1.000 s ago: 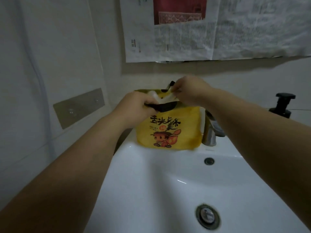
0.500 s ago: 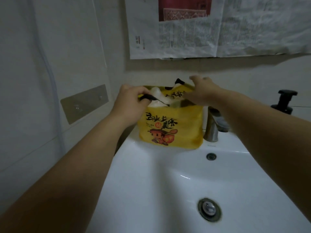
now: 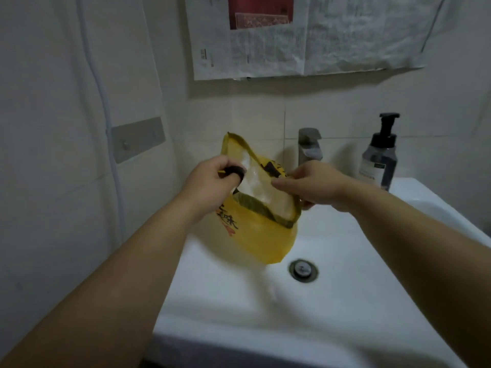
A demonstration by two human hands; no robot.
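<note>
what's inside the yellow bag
Through the open mouth of the yellow bag, pale crinkly white material shows. What it is, and anything beneath it, is hidden by the bag's walls.

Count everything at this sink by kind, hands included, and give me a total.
Hands: 2, left hand and right hand
Yellow bag: 1
Faucet: 1
Pump bottle: 1
Sink: 1
Total: 6

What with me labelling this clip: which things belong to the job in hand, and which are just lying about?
In hand: yellow bag, its white contents, left hand gripping its black handle, right hand pinching its rim.
Lying about: tap, pump bottle, sink, newspaper on the wall, metal plate.
</note>
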